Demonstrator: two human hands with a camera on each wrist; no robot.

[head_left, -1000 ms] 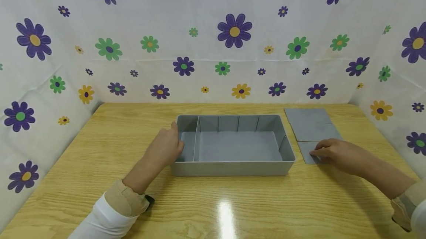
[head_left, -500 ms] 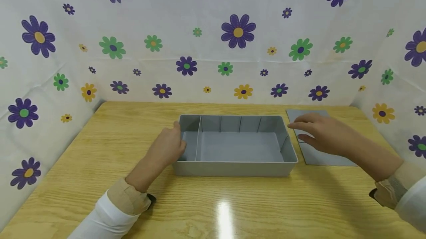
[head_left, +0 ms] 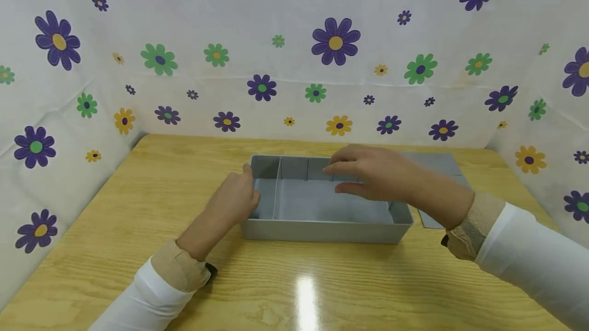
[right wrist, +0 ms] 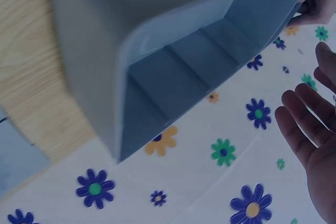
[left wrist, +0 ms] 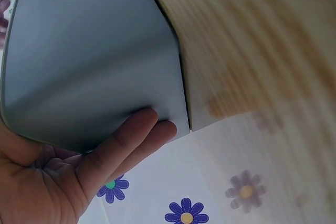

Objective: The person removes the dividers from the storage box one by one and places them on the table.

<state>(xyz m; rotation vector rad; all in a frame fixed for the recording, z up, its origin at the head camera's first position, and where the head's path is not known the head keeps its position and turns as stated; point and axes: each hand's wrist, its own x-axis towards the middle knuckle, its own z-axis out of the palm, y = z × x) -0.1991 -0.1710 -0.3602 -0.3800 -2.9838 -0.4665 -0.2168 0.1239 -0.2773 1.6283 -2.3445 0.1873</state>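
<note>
- head view: the box (head_left: 329,232) sits mid-table, its long side toward the person, upright, in about the same place as in the earlier frames.
- inside it, the divider (head_left: 277,188) stands near the left end, as it did a second ago.
- the left hand (head_left: 232,195) grips the left end wall, as before; the left wrist view shows two fingers lying along the outside of that wall.
- the right hand (head_left: 375,172) has changed most: a second ago it touched the nearest sheet, half a second ago it was above the sheets, and now it hangs over the right half of the box.
- its fingers are slightly bent, thumb apart, holding nothing; the right wrist view shows the fingers apart and loose.
- the sheets (head_left: 430,161) lie flat right of the box, with the right arm now across part of them; they look unmoved.
- the right sleeve (head_left: 534,254) reaches further left than before; the left sleeve (head_left: 149,290) is much the same.
- under all this, the table (head_left: 248,290); behind, the flowered curtain (head_left: 276,8), both unchanged.
</note>
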